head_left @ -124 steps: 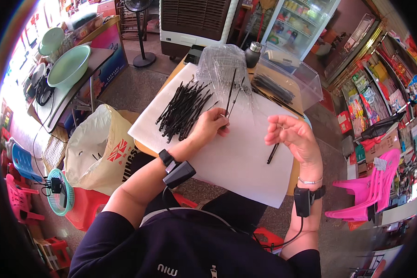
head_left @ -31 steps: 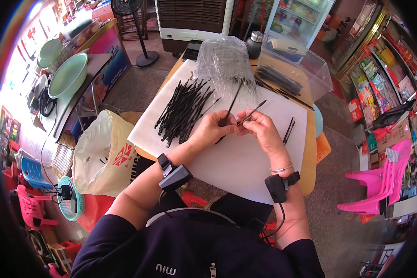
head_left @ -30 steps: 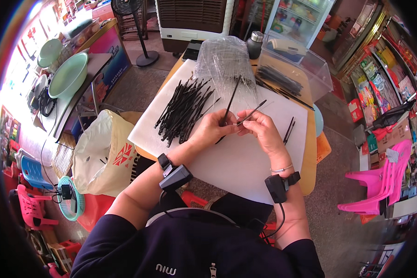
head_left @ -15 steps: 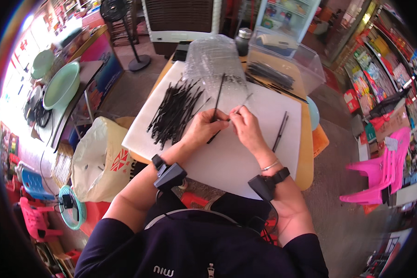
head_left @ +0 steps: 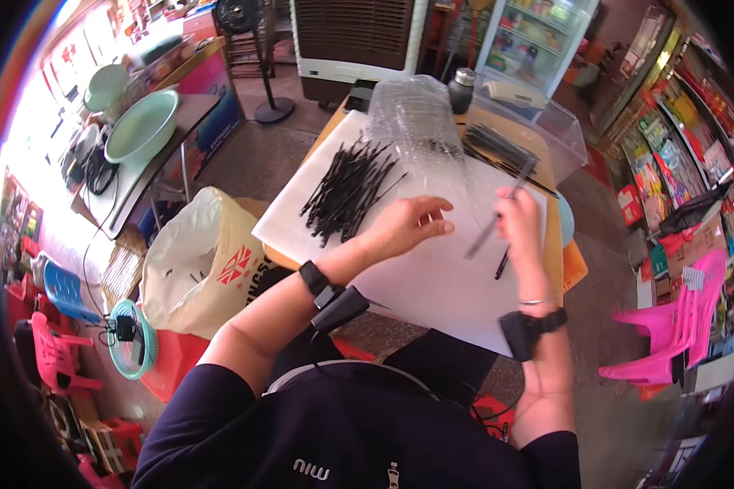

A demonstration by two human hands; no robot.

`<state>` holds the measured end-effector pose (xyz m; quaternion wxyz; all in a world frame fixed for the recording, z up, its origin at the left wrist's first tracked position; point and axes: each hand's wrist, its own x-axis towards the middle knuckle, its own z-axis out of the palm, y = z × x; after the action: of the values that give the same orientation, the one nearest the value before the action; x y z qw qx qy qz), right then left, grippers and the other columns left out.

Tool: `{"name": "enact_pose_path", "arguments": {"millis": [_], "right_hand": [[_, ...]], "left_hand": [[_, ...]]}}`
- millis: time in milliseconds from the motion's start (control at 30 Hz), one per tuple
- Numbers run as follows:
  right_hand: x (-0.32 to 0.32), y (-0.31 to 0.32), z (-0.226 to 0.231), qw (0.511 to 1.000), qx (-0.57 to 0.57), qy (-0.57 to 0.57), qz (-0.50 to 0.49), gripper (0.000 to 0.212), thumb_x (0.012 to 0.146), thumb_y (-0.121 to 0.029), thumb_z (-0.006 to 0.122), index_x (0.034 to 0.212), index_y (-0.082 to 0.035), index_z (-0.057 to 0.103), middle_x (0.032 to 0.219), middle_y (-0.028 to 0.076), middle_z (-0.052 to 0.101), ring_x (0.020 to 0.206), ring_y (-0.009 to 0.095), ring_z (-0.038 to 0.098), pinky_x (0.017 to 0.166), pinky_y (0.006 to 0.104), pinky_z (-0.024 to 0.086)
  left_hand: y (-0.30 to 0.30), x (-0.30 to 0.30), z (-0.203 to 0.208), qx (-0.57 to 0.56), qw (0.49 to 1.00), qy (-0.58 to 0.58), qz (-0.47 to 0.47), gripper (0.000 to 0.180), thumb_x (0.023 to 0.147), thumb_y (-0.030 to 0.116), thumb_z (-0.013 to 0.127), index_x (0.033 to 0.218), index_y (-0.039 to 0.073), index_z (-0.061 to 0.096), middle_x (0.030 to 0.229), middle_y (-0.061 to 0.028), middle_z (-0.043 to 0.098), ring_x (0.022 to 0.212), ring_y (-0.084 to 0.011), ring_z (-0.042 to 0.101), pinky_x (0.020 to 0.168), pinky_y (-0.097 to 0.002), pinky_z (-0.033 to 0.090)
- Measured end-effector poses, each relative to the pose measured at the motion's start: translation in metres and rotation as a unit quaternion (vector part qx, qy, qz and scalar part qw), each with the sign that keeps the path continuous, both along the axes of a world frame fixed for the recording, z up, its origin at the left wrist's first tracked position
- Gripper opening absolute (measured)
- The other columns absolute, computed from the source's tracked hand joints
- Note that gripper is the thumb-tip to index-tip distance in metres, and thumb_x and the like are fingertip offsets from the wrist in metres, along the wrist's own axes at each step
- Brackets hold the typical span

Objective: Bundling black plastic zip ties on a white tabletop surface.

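My right hand [head_left: 517, 218] is closed around a thin black strip [head_left: 527, 168] above the right side of the white foam sheet [head_left: 440, 281]. The strip slants and is smeared by motion, so its exact kind is unclear. A second dark strip [head_left: 501, 266] lies on the sheet below that hand. Over the middle of the sheet, my left hand [head_left: 412, 226] has its fingers loosely curled and apart, with nothing visible in them. To its left is a loose pile of black strips [head_left: 347, 191]. A clear plastic bag [head_left: 416, 122] lies beyond both hands.
More dark strips [head_left: 501, 145] lie at the table's far right, beside a clear plastic bin [head_left: 567, 134]. A grey bottle [head_left: 462, 90] stands at the back edge. A large cream sack [head_left: 192, 265] sits left of the table; a pink chair [head_left: 681, 326] stands right.
My hands were together over the sheet, with a black strip in the left. Now they are apart: the right has moved right holding a strip, and the left is empty. The whole view has shifted.
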<state>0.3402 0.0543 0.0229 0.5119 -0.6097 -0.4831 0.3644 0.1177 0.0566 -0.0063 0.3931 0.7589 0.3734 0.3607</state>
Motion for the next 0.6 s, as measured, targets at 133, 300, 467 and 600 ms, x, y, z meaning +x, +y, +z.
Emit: {"name": "enact_pose_path", "arguments": {"millis": [133,300,467,600], "right_hand": [[0.077,0.001,-0.010,0.991,-0.070,-0.110,0.001,0.022,0.077,-0.013,0.058,0.095,0.000,0.058,0.066,0.004,0.054,0.050,0.012,0.051,0.040,0.0264,0.040],[0.088,0.006,-0.052,0.862,0.038,-0.503,-0.054,0.038,0.079,-0.022,0.065,0.105,0.003,0.054,0.090,0.024,0.060,0.096,0.043,0.058,0.084,0.0478,0.047],[0.004,0.021,-0.041,0.854,0.066,-0.516,0.016,0.021,0.079,-0.018,0.062,0.096,-0.007,0.059,0.099,0.019,0.060,0.089,0.036,0.061,0.077,0.0456,0.050],[-0.027,0.044,-0.064,0.845,0.073,-0.527,0.055,0.012,0.079,-0.015,0.059,0.084,-0.005,0.063,0.091,0.019,0.062,0.082,0.036,0.063,0.073,0.0451,0.052]], "left_hand": [[0.004,-0.050,0.018,0.109,0.971,0.150,0.152,0.020,0.079,0.020,0.069,0.085,0.002,0.065,0.078,-0.0121,0.063,0.070,-0.0249,0.062,0.063,-0.0337,0.049],[-0.009,-0.099,0.014,0.142,0.879,0.384,0.246,0.019,0.079,0.021,0.066,0.086,0.005,0.059,0.087,-0.0152,0.062,0.084,-0.0351,0.061,0.073,-0.0445,0.048],[-0.006,-0.109,0.000,0.064,0.900,0.365,0.231,0.031,0.073,0.018,0.070,0.096,0.004,0.056,0.092,-0.0147,0.061,0.090,-0.0340,0.058,0.078,-0.0419,0.044],[-0.007,-0.112,-0.003,0.080,0.913,0.329,0.228,0.028,0.074,0.013,0.068,0.097,0.002,0.059,0.087,-0.0157,0.062,0.087,-0.0344,0.059,0.075,-0.0409,0.046]]}}
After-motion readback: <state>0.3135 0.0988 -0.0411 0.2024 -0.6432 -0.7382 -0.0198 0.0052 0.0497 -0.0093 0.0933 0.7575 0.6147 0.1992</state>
